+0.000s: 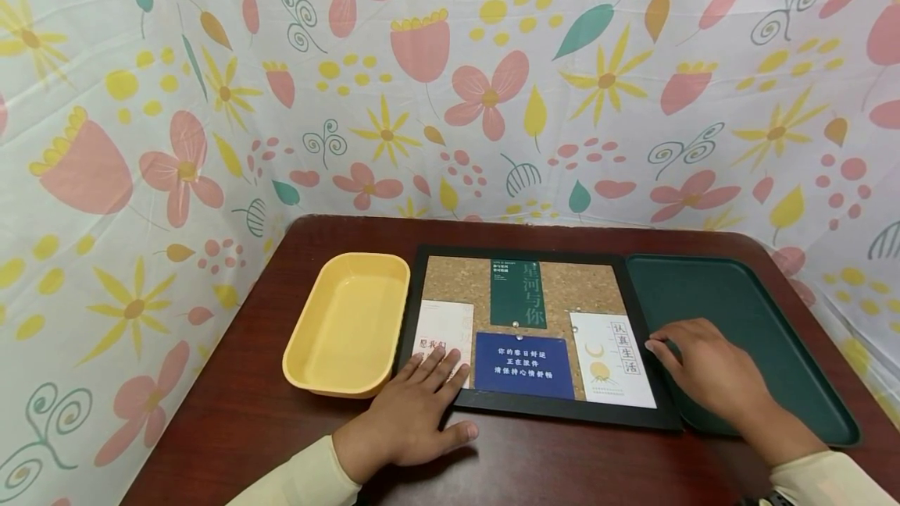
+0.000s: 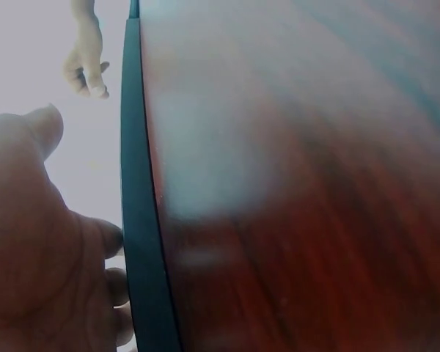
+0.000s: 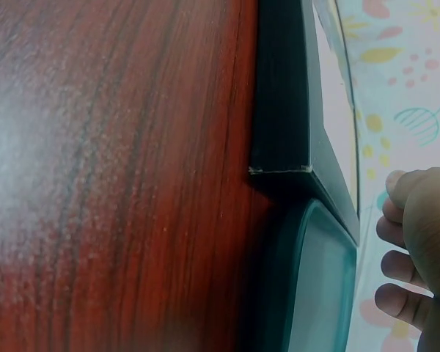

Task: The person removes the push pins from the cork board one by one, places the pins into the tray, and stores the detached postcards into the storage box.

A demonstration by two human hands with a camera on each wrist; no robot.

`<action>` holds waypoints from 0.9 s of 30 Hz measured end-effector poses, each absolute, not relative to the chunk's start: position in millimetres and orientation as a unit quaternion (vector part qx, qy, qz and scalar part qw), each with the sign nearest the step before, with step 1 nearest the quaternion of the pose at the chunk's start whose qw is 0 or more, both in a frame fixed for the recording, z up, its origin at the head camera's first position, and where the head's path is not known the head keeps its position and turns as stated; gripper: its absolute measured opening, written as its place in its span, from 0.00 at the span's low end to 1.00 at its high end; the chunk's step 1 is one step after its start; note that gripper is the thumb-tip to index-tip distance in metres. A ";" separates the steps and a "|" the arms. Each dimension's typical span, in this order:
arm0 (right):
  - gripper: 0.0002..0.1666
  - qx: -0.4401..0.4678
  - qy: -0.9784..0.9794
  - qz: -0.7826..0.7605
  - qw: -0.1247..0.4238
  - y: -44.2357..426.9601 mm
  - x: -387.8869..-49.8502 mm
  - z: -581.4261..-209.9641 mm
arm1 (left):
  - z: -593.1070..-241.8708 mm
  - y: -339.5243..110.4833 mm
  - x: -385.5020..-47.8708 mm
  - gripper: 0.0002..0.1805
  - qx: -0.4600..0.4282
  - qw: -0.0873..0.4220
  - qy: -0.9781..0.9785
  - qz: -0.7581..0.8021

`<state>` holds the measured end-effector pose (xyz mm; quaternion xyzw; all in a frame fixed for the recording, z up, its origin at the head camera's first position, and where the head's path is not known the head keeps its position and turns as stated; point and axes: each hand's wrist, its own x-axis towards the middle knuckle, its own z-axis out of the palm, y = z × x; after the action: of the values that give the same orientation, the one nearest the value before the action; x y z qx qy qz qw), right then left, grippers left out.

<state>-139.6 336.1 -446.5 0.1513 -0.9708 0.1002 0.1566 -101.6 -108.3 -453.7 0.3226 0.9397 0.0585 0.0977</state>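
A black-framed cork board (image 1: 450,276) lies on the table. My left hand (image 1: 411,416) rests on its lower left corner, fingers straight and spread over a white card with red print (image 1: 450,320). Pinned on the cork are a dark green card (image 1: 508,291), a blue card (image 1: 523,365) and a white card with a moon drawing (image 1: 612,358). Small pins (image 1: 575,328) show at some card edges. Over the board's right edge, beside the green tray (image 1: 731,311), hovers my right hand (image 1: 717,369). In the right wrist view its fingers (image 3: 402,265) are loosely bent, with nothing visible between them.
To the board's left stands a yellow plastic basin (image 1: 344,326). The dark green tray lies against the board's right side. All stand on a dark red wooden table (image 1: 232,428). A flower-patterned cloth (image 1: 485,162) hangs behind and on the left.
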 end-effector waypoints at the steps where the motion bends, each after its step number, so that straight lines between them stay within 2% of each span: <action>1: 0.10 0.152 -0.971 0.100 0.158 335.7 -139.7 -446.5 | -453.4 -108.1 -101.6 0.47 0.322 0.100 0.939 0.060; 14: 0.10 0.153 -0.970 0.102 0.160 331.5 -139.0 -447.5 | -452.8 -107.4 -102.0 0.47 0.316 0.109 0.940 0.071; 27: 0.09 0.174 -0.963 0.105 0.174 306.6 -144.2 -444.6 | -454.0 -107.7 -101.1 0.47 0.316 0.102 0.941 0.062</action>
<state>-144.2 306.6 -444.6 0.1743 -0.9634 0.1055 0.1740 -101.1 -107.7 -454.0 0.3157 0.9414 0.0615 0.1015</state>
